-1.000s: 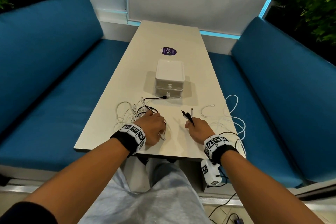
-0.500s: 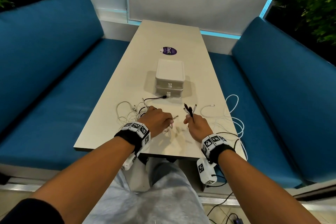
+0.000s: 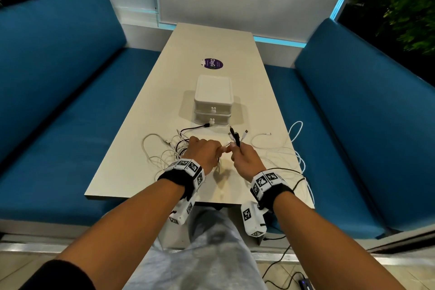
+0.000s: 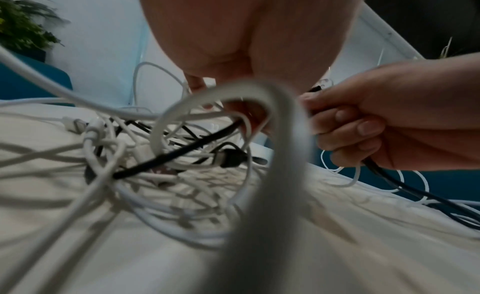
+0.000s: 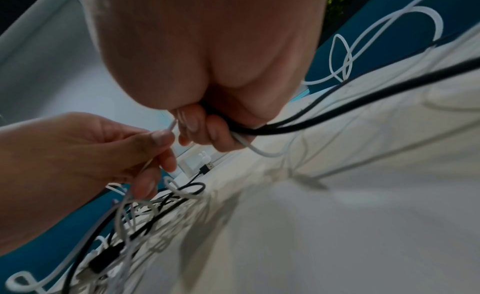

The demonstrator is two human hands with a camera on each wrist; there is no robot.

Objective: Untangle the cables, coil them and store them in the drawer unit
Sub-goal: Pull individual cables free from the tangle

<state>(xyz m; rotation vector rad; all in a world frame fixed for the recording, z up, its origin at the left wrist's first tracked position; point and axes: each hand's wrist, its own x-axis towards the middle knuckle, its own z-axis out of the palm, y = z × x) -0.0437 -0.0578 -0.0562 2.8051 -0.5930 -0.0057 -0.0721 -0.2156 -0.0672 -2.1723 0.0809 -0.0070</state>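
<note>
A tangle of white and black cables (image 3: 169,150) lies on the near left of the table (image 3: 211,42), under my left hand (image 3: 207,152). That hand pinches a thin white cable end (image 5: 166,130) and holds it up to my right hand (image 3: 244,156). My right hand grips a bundle of cable ends (image 3: 236,136), black and white, whose plugs stick up above the fist; in the right wrist view the black cable (image 5: 337,111) runs out of the curled fingers (image 5: 215,134). The white two-drawer unit (image 3: 213,99) stands mid-table with both drawers closed.
Loose white cable loops (image 3: 294,146) trail over the table's right edge onto the blue bench (image 3: 353,139). A black plug (image 3: 207,125) lies just before the drawer unit. A purple sticker (image 3: 213,64) sits farther back. Another blue bench (image 3: 58,101) runs along the left.
My left hand has risen off the tangle and moved right with a white cable end to meet the right hand. My right hand has lifted its bundle slightly forward.
</note>
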